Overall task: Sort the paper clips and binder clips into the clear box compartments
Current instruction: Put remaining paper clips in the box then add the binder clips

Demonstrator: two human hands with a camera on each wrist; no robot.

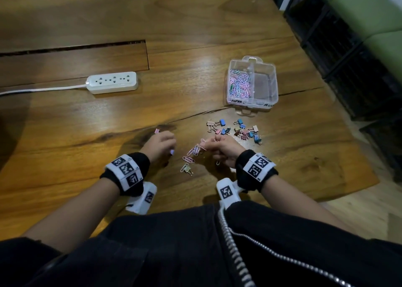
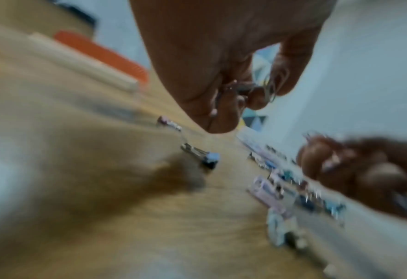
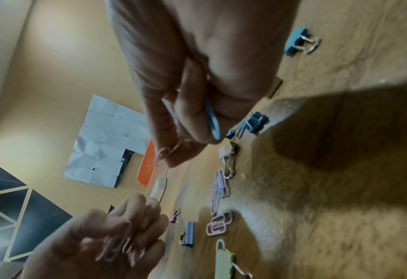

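The clear box (image 1: 273, 80) stands at the right of the table; its left compartment holds pastel paper clips (image 1: 239, 83) and its right compartment looks bare. A heap of coloured binder clips (image 1: 237, 131) lies just in front of it. Loose paper clips (image 1: 192, 154) and a beige binder clip (image 1: 188, 169) lie between my hands. My left hand (image 1: 170, 147) is curled round several paper clips (image 3: 116, 247). My right hand (image 1: 208, 144) pinches a pink paper clip (image 3: 161, 156) and a blue one (image 3: 212, 120) just above the table. The left wrist view is blurred.
A single pink binder clip (image 1: 157, 131) lies just beyond my left hand. A white power strip (image 1: 113, 82) with its cord sits at the left, near a long slot (image 1: 71, 47) in the wooden table (image 1: 65, 123). Black crates (image 1: 352, 58) stand past the table's right edge.
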